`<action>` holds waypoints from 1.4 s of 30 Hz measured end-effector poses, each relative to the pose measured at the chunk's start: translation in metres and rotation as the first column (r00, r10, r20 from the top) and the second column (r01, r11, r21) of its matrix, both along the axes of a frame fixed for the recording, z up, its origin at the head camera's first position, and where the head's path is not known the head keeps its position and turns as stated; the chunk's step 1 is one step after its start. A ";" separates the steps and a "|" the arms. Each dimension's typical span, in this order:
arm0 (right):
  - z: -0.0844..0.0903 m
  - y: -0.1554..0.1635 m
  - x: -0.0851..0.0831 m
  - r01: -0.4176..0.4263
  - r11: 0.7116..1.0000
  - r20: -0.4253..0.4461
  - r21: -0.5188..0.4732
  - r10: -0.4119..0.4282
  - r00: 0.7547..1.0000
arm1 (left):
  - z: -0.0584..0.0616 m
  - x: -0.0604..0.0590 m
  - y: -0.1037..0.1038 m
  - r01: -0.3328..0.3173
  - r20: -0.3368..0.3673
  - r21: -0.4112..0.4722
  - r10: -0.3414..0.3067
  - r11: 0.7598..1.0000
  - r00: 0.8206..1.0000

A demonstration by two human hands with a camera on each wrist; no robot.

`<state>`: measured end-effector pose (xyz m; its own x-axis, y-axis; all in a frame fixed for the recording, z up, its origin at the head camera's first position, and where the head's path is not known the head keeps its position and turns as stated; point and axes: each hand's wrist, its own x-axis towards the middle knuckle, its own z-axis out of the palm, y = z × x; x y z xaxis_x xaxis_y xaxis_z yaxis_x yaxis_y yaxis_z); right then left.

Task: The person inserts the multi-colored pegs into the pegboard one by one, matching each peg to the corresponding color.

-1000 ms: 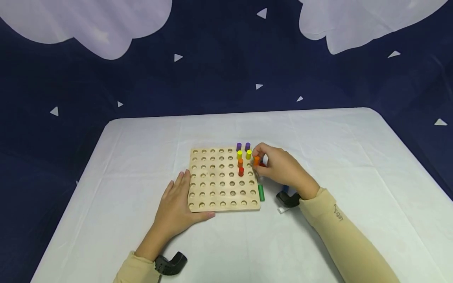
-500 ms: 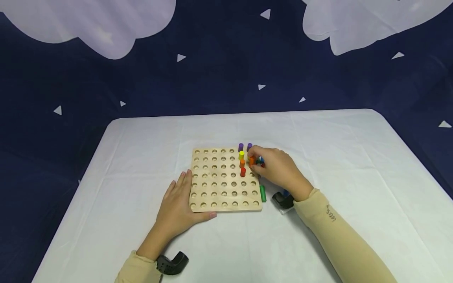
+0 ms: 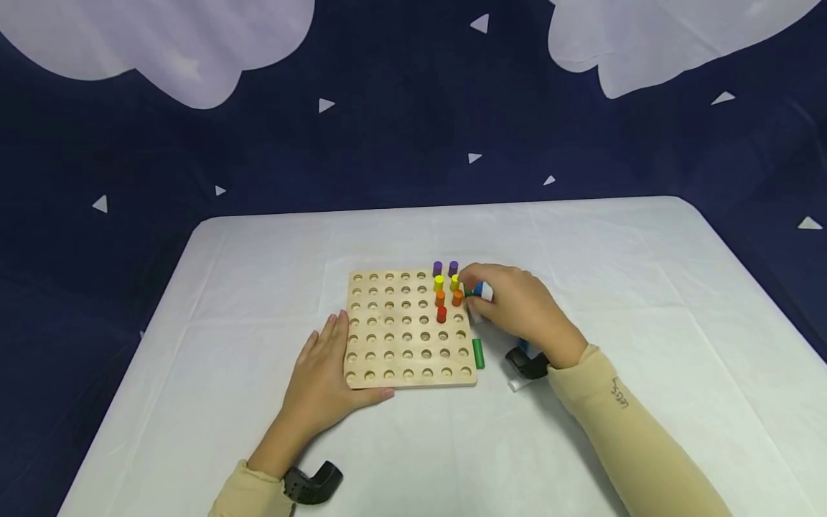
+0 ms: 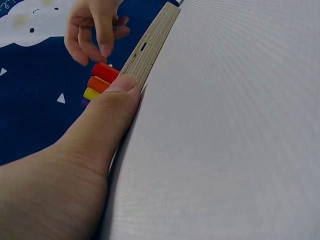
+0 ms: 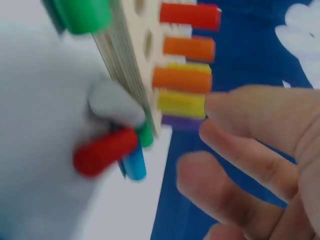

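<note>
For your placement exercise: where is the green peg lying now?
In the head view, the green peg lies on the table beside the pegboard's right edge, near its front corner.

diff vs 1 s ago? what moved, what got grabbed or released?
The right hand carried the second orange peg leftward from the board's right edge, set it upright in a hole beside the first orange peg, and let go; its fingers now sit just right of it. Unchanged: left hand flat against the pegboard, the purple, yellow and red pegs, and the green peg lying beside the board.
</note>
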<state>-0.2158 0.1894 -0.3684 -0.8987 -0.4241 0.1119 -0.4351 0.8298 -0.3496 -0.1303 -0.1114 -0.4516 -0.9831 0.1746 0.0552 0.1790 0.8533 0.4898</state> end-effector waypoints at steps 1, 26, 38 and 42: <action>0.002 0.003 0.000 0.019 1.000 0.006 -0.005 -0.019 1.000 | 0.000 0.000 0.000 -0.001 0.000 0.002 0.001 1.000 1.000; -0.014 0.022 -0.002 0.022 0.989 0.206 0.147 -0.052 0.977 | -0.001 -0.001 0.000 -0.002 -0.003 -0.006 0.002 1.000 1.000; -0.006 0.017 0.002 0.006 0.998 0.164 -0.056 0.003 0.987 | 0.000 0.000 -0.001 0.002 -0.005 -0.007 -0.002 1.000 1.000; -0.006 0.011 0.005 -0.016 0.993 0.148 -0.113 0.033 0.988 | 0.001 0.000 0.000 0.004 -0.005 -0.004 -0.004 1.000 1.000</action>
